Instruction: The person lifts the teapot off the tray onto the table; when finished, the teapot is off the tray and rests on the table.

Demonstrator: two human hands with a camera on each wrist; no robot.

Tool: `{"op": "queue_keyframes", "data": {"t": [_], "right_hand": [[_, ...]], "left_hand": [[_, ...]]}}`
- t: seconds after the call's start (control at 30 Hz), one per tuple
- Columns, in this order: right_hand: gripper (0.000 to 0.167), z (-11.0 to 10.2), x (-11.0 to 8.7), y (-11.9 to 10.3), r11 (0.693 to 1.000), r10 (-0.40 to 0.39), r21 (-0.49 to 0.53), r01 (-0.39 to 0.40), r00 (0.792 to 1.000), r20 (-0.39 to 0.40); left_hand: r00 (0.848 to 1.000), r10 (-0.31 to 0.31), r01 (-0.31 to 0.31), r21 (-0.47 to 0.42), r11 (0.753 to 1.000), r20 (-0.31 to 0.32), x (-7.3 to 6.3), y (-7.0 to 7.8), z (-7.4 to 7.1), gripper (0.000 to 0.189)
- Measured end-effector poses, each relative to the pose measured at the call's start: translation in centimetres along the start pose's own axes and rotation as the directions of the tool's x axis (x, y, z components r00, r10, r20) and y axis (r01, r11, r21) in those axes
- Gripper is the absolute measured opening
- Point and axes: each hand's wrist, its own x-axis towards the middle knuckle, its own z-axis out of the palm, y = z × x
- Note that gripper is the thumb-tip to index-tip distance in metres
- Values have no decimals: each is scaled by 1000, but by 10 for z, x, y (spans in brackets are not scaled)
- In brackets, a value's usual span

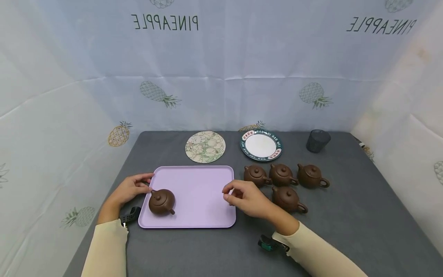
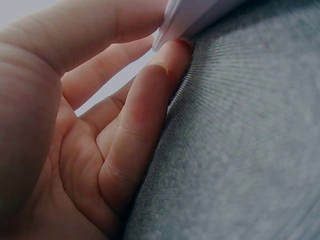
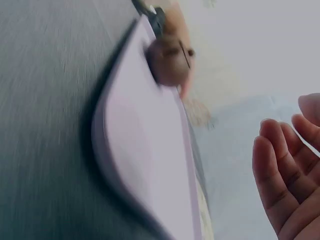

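Note:
A lilac tray (image 1: 197, 184) lies on the grey table. One brown teapot (image 1: 161, 201) stands in its left part. My left hand (image 1: 147, 184) is at the tray's left edge; in the left wrist view the thumb lies over the tray's rim (image 2: 182, 17) and a finger (image 2: 145, 110) under it, pinching it. My right hand (image 1: 229, 193) hovers over the tray's right edge with loosely bent fingers, holding nothing. In the blurred right wrist view the fingers (image 3: 287, 170) are clear of the tray (image 3: 145, 150) and the teapot (image 3: 169, 60) shows at its far end.
Several more brown teapots (image 1: 282, 175) stand on the table right of the tray, the nearest (image 1: 288, 199) beside my right wrist. Behind are a round floral mat (image 1: 205, 146), a green-rimmed white plate (image 1: 261, 145) and a dark cup (image 1: 317, 140). Pineapple-print sheets wall three sides.

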Motion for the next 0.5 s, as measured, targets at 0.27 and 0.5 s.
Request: {"op": "queue_keyframes", "data": {"t": [0.27, 0.5], "right_hand": [[11, 48, 31, -9, 1000, 9, 5, -10, 993, 117], [7, 89, 54, -8, 998, 57, -14, -56, 989, 133]], "left_hand": [[1000, -2, 2, -21, 1000, -1, 1, 3, 0, 60], [1000, -6, 6, -18, 1000, 2, 0, 2, 1, 59]]}}
